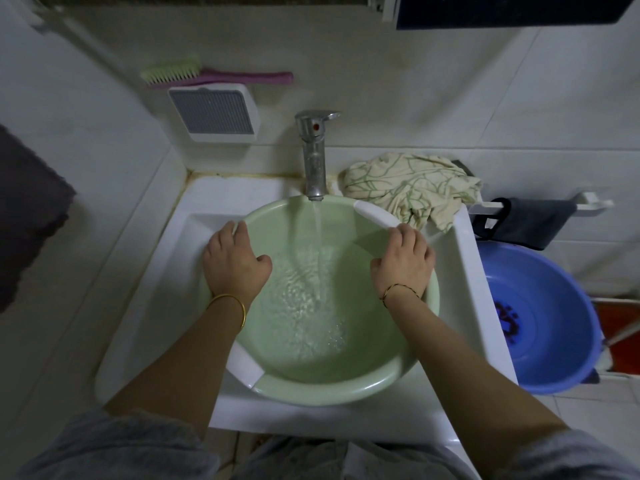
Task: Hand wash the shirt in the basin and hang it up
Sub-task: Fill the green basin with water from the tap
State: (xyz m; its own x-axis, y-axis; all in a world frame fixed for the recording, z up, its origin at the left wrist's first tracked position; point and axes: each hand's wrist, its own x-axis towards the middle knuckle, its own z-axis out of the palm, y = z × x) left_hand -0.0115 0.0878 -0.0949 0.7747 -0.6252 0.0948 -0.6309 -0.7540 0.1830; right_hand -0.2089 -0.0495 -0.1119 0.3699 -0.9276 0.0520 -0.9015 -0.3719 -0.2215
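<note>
A pale green plastic basin (pixel 346 386) sits in the white sink (pixel 166 306) under a chrome tap (pixel 314 157). Water runs from the tap into the basin, which is partly filled. My left hand (pixel 232 261) grips the basin's left rim, thumb inside and fingers over the edge. On the right rim my right hand (pixel 403 261) holds on the same way, just below a white handle patch. The shirt (pixel 412 187), cream with green lines, lies crumpled on the sink's back right corner, outside the basin.
A blue basin (pixel 540 320) stands on the floor at the right. Above it a dark cloth (pixel 530 220) hangs on a white rail. A green and pink brush (pixel 214 75) and a white soap rack (pixel 214 110) are on the back wall. A dark towel (pixel 27 209) hangs left.
</note>
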